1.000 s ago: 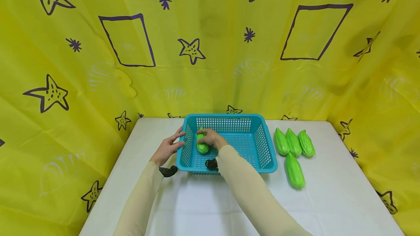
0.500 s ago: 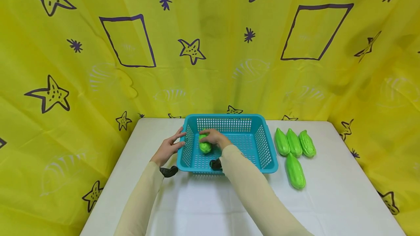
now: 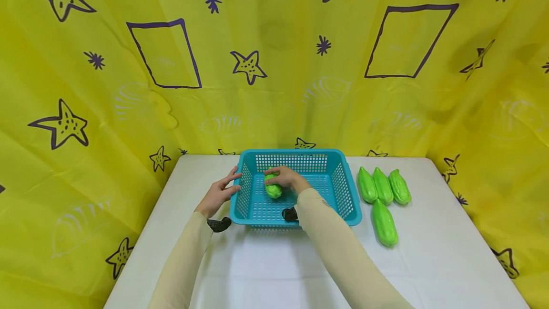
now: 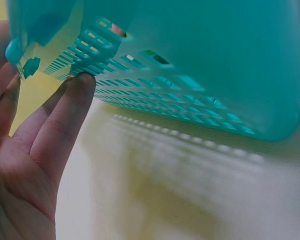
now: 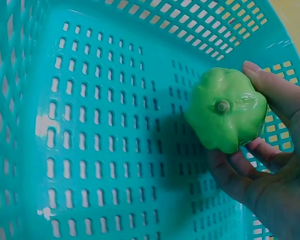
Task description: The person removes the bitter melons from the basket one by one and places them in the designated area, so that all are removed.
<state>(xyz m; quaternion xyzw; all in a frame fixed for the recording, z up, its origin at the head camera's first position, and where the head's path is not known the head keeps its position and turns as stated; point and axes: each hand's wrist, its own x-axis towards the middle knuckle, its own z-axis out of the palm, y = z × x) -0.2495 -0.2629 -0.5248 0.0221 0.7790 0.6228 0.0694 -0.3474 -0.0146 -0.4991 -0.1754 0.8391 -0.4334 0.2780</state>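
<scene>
In the head view, a ribbed green vegetable [image 3: 273,190] is inside the blue-green plastic basket [image 3: 296,222]. My right hand [image 3: 288,179] holds it, thumb on one side and fingers on the other. Its lobed end with a small round stem mark faces the right wrist camera, where the vegetable [image 5: 225,112] appears clear of the basket's side walls; whether it touches the floor I cannot tell. My left hand [image 3: 218,195] rests its extended fingers against the basket's left rim. Up close, the left hand [image 4: 37,145] presses fingertips on the outside of the slotted wall.
To the right of the basket lie several more green vegetables, three side by side [image 3: 383,186] and one lower one [image 3: 385,223]. The white table [image 3: 257,271] extends in front. A yellow patterned curtain [image 3: 274,108] stands behind the basket and along both sides.
My right hand has shifted to the right inside the basket, carrying the green vegetable with it. The left hand stays at the left rim.
</scene>
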